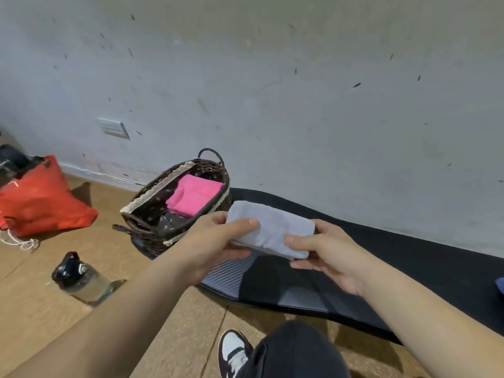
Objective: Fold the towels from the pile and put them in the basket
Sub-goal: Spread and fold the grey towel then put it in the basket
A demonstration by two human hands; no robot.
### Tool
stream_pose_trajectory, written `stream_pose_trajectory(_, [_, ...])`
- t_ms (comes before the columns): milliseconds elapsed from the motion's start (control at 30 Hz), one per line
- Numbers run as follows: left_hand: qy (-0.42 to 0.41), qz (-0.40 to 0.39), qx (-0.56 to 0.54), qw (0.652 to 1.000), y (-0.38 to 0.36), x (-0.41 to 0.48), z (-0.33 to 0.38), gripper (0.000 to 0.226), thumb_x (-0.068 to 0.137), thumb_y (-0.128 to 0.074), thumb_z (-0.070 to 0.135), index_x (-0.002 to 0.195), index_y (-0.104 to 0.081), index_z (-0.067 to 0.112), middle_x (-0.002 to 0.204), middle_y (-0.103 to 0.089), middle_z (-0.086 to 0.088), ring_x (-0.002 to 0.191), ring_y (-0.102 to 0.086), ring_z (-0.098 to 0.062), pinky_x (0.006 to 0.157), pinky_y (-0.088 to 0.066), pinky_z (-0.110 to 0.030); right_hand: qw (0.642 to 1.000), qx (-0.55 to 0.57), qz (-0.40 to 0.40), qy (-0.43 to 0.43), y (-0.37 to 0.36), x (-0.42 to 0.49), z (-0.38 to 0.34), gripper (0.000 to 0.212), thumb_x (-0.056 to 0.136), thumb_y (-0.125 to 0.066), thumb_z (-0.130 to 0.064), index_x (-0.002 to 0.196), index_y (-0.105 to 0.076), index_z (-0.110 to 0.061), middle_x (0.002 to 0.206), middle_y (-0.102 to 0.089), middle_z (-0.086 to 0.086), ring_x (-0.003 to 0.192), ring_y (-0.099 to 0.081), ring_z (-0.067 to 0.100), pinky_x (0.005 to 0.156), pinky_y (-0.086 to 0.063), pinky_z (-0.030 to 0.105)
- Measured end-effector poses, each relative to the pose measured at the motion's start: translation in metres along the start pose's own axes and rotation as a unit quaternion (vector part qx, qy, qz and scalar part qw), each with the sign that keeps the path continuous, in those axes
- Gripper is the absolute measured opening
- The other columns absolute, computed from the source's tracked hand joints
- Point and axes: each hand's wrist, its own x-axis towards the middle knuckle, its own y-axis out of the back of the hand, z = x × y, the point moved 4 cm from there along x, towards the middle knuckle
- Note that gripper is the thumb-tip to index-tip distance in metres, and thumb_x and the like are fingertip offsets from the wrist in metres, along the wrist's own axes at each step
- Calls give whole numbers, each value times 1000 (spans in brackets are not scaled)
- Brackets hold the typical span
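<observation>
A folded pale lilac towel [272, 227] is held in the air just right of the basket. My left hand [215, 241] grips its left end, thumb on top. My right hand [324, 249] grips its right end the same way. The dark wicker basket [141, 222] with a cream lace rim stands on the floor by the wall. Inside it lies a folded pink towel [195, 195] on a dark flowered lining. The pile of towels is out of view.
A black mat [381, 268] runs along the wall under my hands. A red drawstring bag [41, 203] lies at the left and a clear water bottle [81, 282] lies on the cork floor. My knee and shoe [234, 353] are at the bottom.
</observation>
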Motion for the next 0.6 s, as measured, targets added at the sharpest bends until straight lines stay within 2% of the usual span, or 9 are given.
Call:
stream_pose_trajectory(67, [-46,65,39,996,28,4,19,39,84,-84,25,116,-71,9,114,-76,-14,99,-77,-23,82,-64,-38,994,-96,57,4,-16,14,-7,44,89,-78,-40,124,-62,-18,108,-75,4,96,-75,23,82,-64,39])
stream_pose_trajectory(133, [-98,140,105,980,62,7,42,40,80,-88,29,113,-71,13,109,-75,-12,95,-77,-22,73,-65,-35,978,-179,102,21,-35,29,-19,54,90,-67,-56,131,-57,-22,117,-69,0,102,-70,20,92,-60,42])
stream_pose_trajectory(200, [-128,216,167,953,98,9,61,41,77,-89,32,109,-70,17,99,-74,-10,82,-77,-24,67,-66,-45,974,-202,92,38,-59,41,-34,58,90,-62,-61,134,-57,-24,125,-65,-2,111,-65,19,99,-57,45])
stream_pose_trajectory(233, [-140,247,194,939,115,11,68,40,75,-90,34,106,-70,18,95,-74,-10,79,-76,-26,69,-66,-51,975,-203,78,42,-72,46,-42,55,92,-60,-61,133,-59,-24,124,-66,-1,111,-66,19,99,-57,46])
stream_pose_trajectory(300, [-151,284,255,912,145,19,78,37,73,-90,36,98,-69,17,88,-71,-9,77,-72,-28,77,-62,-54,978,-198,39,47,-99,51,-57,43,96,-56,-57,123,-64,-24,115,-69,4,106,-68,21,96,-59,46])
stream_pose_trajectory(400, [-101,265,354,891,173,41,77,41,75,-88,38,96,-66,12,82,-61,-7,73,-61,-24,74,-60,-49,980,-193,-7,55,-129,58,-71,31,101,-55,-50,109,-67,-22,107,-72,10,92,-65,17,93,-58,44])
stream_pose_trajectory(467, [-43,229,380,895,182,57,70,42,79,-86,36,98,-62,8,86,-60,-7,73,-62,-24,64,-59,-40,978,-200,-16,57,-140,64,-73,37,102,-55,-47,113,-68,-14,101,-70,10,86,-60,17,93,-58,45])
stream_pose_trajectory(533, [5,206,361,909,188,72,63,39,84,-83,32,99,-61,4,92,-61,-10,73,-67,-25,60,-62,-34,977,-206,-19,53,-145,70,-73,39,102,-55,-46,116,-67,-11,110,-73,16,86,-59,17,92,-58,45])
stream_pose_trajectory(600, [64,194,346,916,197,85,57,41,87,-81,30,106,-61,0,102,-65,-15,81,-75,-33,69,-66,-42,977,-209,-26,44,-144,72,-70,31,102,-56,-44,112,-69,-18,120,-70,14,90,-62,16,92,-58,42])
